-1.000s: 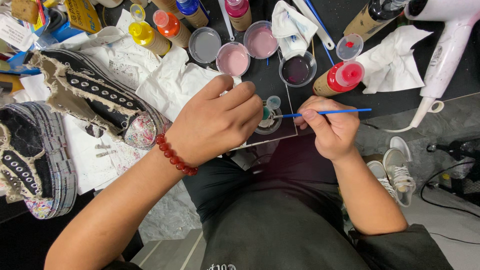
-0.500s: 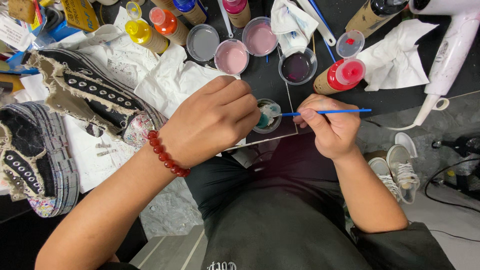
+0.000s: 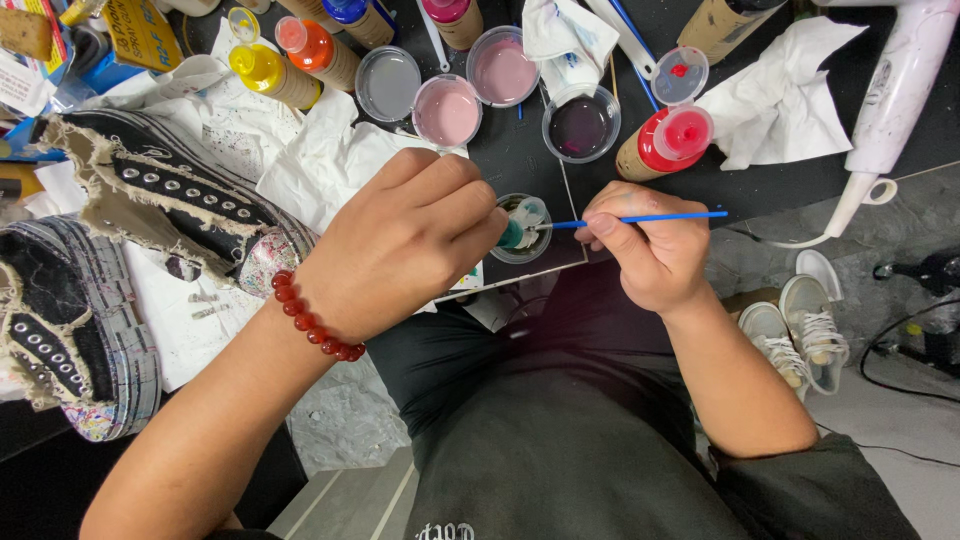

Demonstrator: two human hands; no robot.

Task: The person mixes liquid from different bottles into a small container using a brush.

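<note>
On the black worktable [image 3: 520, 160] we pinch a small paint cup [image 3: 522, 228] at its near edge with our left hand [image 3: 400, 245], while our right hand [image 3: 645, 250] grips a blue brush [image 3: 640, 218] dipping into it.

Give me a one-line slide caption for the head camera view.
Left hand steadies a small clear paint cup while right hand dips a thin blue-handled brush into it.

A bracelet of round red beads [image 3: 315, 320] circles the left wrist; a dark short-sleeved shirt [image 3: 590, 450] with pale lettering at its hem covers the torso.
</note>
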